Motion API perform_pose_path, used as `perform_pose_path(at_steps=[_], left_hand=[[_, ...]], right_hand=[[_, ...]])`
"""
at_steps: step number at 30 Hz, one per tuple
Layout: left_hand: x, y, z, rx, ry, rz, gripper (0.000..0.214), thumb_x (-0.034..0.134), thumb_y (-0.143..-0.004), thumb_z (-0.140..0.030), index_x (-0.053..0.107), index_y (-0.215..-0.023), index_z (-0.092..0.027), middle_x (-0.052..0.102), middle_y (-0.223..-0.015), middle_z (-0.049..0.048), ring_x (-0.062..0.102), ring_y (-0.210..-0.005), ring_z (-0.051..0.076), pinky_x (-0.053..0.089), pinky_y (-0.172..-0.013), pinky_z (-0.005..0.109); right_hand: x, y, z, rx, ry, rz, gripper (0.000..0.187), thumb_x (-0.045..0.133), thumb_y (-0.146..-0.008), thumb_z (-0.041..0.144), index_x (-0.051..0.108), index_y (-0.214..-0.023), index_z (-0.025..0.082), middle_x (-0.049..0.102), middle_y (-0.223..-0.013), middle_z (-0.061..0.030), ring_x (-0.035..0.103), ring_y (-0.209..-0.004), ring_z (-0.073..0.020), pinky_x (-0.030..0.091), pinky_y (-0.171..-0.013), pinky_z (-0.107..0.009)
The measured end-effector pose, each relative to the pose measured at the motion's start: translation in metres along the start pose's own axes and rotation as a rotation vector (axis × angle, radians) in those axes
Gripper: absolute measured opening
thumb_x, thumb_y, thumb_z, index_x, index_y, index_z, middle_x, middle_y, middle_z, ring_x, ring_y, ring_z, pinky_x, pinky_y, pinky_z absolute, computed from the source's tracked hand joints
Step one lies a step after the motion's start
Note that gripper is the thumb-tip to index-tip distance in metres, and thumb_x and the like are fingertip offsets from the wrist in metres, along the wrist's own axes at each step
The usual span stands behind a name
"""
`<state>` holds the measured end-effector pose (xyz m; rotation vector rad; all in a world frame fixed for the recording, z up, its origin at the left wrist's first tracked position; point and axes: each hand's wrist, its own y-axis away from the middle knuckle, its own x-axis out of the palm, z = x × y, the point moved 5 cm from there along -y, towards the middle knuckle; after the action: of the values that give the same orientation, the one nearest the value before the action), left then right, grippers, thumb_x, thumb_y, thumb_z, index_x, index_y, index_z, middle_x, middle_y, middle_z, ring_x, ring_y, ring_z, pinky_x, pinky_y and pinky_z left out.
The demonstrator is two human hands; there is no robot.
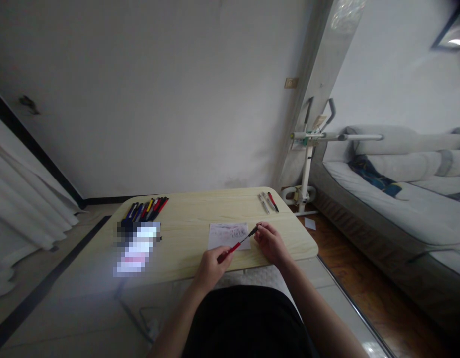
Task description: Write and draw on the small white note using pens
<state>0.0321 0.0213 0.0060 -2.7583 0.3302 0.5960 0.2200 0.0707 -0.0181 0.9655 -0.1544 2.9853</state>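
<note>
My left hand [211, 264] is closed around a red pen barrel [234, 247], which points up and to the right. Opposite it, my right hand [270, 243] pinches a small black pen section [253, 231]. A thin refill [245, 239] spans the gap between the red and black parts, so the pen looks pulled apart. Below both hands' work lies a white sheet of paper [222, 233] with dark scribbles on its right side and fainter marks along its top.
Several pens [146, 209] lie in a row at the table's [192, 209] far left. Nearer me is a bright pixelated patch. At the far right lie two pale pens [265, 203] and a red-and-black pen [273, 202]. Exercise equipment [307, 169] and a sofa [386, 209] stand to the right.
</note>
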Motion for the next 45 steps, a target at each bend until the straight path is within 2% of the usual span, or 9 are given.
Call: perform_pose_path(at_steps=[13, 21, 28, 35, 45], left_hand=[[-0.001, 0.0, -0.004, 0.011, -0.002, -0.004, 0.029, 0.046, -0.076, -0.034, 0.064, -0.085, -0.013, 0.061, -0.066, 0.0032, 0.051, -0.059, 0.013, 0.038, -0.055, 0.021], [-0.002, 0.0, -0.007, 0.018, -0.006, -0.003, 0.03, 0.046, -0.077, -0.033, 0.064, -0.088, -0.013, 0.062, -0.069, 0.0037, 0.052, -0.061, 0.013, 0.04, -0.057, 0.021], [-0.002, 0.0, -0.01, 0.023, -0.001, -0.012, 0.03, 0.045, -0.077, -0.033, 0.065, -0.089, -0.013, 0.062, -0.068, 0.004, 0.053, -0.06, 0.014, 0.041, -0.054, 0.021], [-0.002, 0.0, -0.009, 0.028, -0.036, -0.02, 0.031, 0.044, -0.078, -0.034, 0.066, -0.085, -0.013, 0.062, -0.064, 0.0033, 0.053, -0.058, 0.013, 0.04, -0.052, 0.021], [-0.003, 0.001, -0.011, 0.023, -0.02, -0.013, 0.03, 0.045, -0.078, -0.033, 0.065, -0.089, -0.014, 0.064, -0.07, 0.0044, 0.055, -0.064, 0.014, 0.041, -0.055, 0.021]], right_hand=[[0.007, 0.003, -0.001, -0.031, 0.215, 0.042, 0.013, 0.067, -0.064, 0.025, 0.06, -0.074, 0.019, 0.051, -0.059, 0.0028, 0.043, -0.05, -0.0081, 0.031, -0.047, -0.021], [0.011, 0.006, 0.001, -0.012, 0.306, 0.079, 0.015, 0.066, -0.063, 0.029, 0.062, -0.072, 0.018, 0.052, -0.053, 0.0025, 0.043, -0.049, -0.0091, 0.034, -0.047, -0.022], [0.011, 0.007, 0.0, 0.009, 0.325, 0.074, 0.015, 0.067, -0.063, 0.029, 0.064, -0.071, 0.018, 0.052, -0.05, 0.0024, 0.043, -0.047, -0.0094, 0.031, -0.047, -0.022], [0.013, 0.009, 0.002, 0.004, 0.339, 0.119, 0.013, 0.066, -0.064, 0.029, 0.064, -0.07, 0.018, 0.054, -0.05, 0.0026, 0.045, -0.048, -0.0091, 0.033, -0.049, -0.023], [0.014, 0.01, 0.003, -0.011, 0.378, 0.132, 0.015, 0.066, -0.063, 0.03, 0.064, -0.072, 0.018, 0.057, -0.052, 0.0014, 0.048, -0.05, -0.0109, 0.036, -0.051, -0.024]])
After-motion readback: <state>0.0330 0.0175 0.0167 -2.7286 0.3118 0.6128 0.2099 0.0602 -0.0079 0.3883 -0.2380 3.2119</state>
